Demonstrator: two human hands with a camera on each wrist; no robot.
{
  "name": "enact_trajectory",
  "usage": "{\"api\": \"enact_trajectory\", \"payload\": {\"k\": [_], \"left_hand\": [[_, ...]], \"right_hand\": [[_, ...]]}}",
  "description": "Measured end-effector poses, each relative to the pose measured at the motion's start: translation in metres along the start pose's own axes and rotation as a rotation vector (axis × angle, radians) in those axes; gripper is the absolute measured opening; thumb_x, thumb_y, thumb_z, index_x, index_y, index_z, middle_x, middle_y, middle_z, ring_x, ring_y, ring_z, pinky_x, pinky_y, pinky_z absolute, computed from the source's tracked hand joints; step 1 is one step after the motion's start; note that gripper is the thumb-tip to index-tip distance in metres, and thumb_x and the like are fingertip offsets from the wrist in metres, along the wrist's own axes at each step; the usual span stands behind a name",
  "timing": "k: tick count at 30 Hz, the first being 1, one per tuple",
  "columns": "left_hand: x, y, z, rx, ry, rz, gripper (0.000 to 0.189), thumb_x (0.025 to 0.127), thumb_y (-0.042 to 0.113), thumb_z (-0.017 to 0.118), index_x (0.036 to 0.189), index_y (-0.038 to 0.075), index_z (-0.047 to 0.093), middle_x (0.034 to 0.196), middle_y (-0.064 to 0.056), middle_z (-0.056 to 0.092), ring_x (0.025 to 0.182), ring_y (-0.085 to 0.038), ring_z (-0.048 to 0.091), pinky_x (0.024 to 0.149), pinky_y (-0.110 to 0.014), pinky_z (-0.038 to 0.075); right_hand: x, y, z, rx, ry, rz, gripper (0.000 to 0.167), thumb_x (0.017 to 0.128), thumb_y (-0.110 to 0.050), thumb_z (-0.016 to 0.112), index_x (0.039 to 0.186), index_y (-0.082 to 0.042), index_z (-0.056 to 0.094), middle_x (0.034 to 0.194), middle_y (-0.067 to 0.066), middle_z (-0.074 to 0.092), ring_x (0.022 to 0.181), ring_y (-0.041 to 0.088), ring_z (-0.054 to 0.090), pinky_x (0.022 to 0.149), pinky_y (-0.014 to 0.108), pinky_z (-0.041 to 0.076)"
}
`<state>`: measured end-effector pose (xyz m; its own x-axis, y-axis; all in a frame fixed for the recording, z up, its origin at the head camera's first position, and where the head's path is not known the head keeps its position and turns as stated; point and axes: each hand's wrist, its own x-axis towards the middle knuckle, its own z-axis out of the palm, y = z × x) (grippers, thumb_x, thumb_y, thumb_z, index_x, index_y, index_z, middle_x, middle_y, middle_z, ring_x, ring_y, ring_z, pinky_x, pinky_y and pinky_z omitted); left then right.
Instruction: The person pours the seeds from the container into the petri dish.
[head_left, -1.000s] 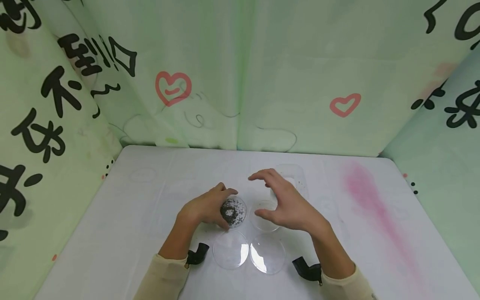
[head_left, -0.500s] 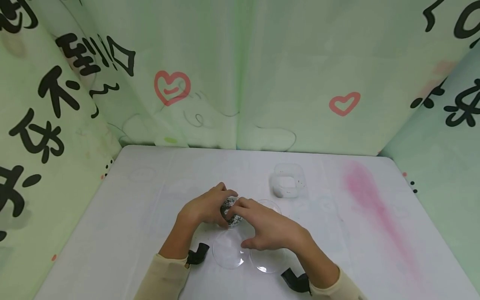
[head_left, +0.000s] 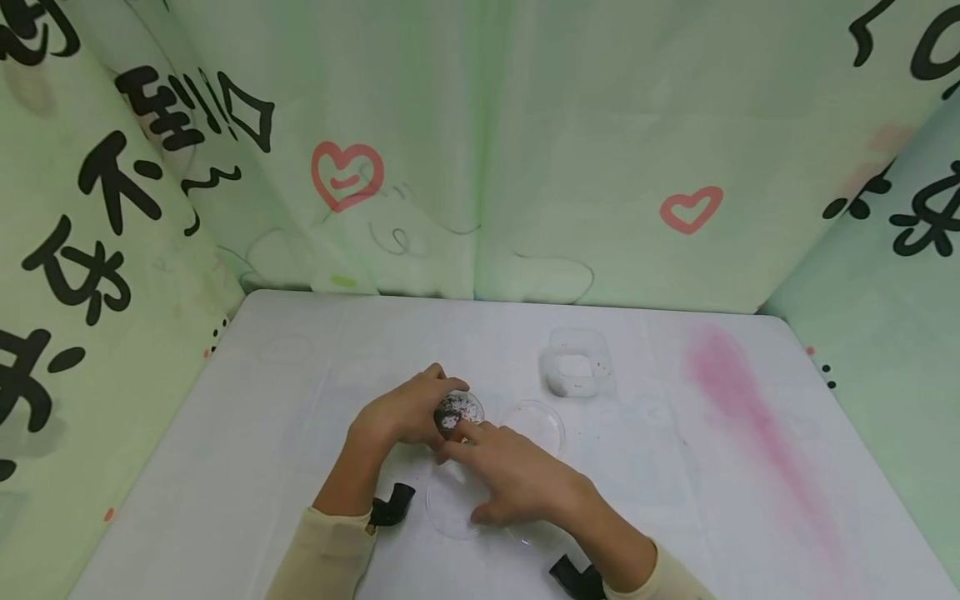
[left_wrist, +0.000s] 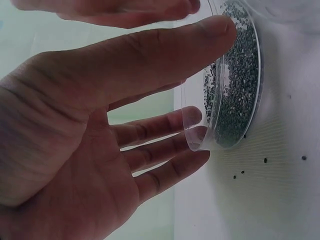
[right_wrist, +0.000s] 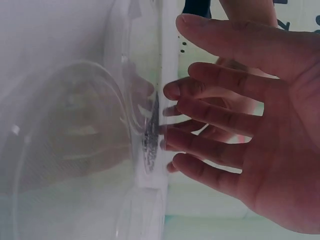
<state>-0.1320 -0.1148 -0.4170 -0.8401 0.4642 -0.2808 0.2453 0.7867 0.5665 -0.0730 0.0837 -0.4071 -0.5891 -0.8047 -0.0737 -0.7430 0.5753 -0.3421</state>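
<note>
My left hand [head_left: 405, 410] holds a clear round petri dish [head_left: 463, 405] of small dark seeds by its side. The thumb lies on one side of the dish [left_wrist: 239, 92] and the other fingers are around the opposite wall in the left wrist view. Whether it rests on the table or is slightly raised, I cannot tell. My right hand [head_left: 517, 477] is at the near right of this dish. Its fingers are extended and hold nothing, as the right wrist view shows; fingertip contact with the dish is unclear.
Another clear petri dish [head_left: 551, 408] stands right of the seeds. Two clear round pieces lie nearer me: the left one [head_left: 444, 510] and one mostly hidden under my right hand. A transparent square container [head_left: 577, 340] sits behind. Loose seeds [left_wrist: 265, 160] dot the white table.
My right hand has moved left and towards me, from above the right-hand dish to beside the seed dish. My left hand and its dish have shifted slightly left.
</note>
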Motion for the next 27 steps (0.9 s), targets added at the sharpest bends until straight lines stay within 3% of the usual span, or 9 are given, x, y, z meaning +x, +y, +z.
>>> {"api": "enact_trajectory", "payload": {"k": [9,17,27], "left_hand": [[-0.001,-0.003,-0.002,0.012,0.010,-0.004,0.083,0.071,0.010,0.096,0.146,0.013,0.059,0.127,-0.010,0.054,0.117,-0.026,0.059,0.100,-0.045,0.053],[-0.003,-0.005,-0.005,0.015,0.009,-0.031,0.088,0.069,0.009,0.098,0.147,0.013,0.058,0.130,-0.010,0.054,0.119,-0.026,0.059,0.102,-0.046,0.053],[-0.003,-0.006,-0.005,0.021,0.014,-0.034,0.090,0.068,0.009,0.098,0.148,0.013,0.058,0.131,-0.011,0.053,0.119,-0.026,0.059,0.103,-0.046,0.053]], "right_hand": [[0.002,-0.005,0.007,-0.076,-0.001,0.002,0.074,0.069,-0.026,0.095,0.135,-0.024,0.062,0.137,-0.004,0.056,0.128,0.019,0.055,0.102,0.039,0.050],[0.004,-0.011,0.006,-0.103,-0.019,-0.008,0.066,0.071,-0.026,0.093,0.130,-0.025,0.064,0.130,-0.004,0.058,0.122,0.017,0.055,0.098,0.036,0.050],[0.004,-0.017,0.011,-0.119,-0.075,0.026,0.073,0.068,-0.027,0.094,0.135,-0.029,0.063,0.139,-0.003,0.057,0.127,0.020,0.056,0.102,0.040,0.050]]}}
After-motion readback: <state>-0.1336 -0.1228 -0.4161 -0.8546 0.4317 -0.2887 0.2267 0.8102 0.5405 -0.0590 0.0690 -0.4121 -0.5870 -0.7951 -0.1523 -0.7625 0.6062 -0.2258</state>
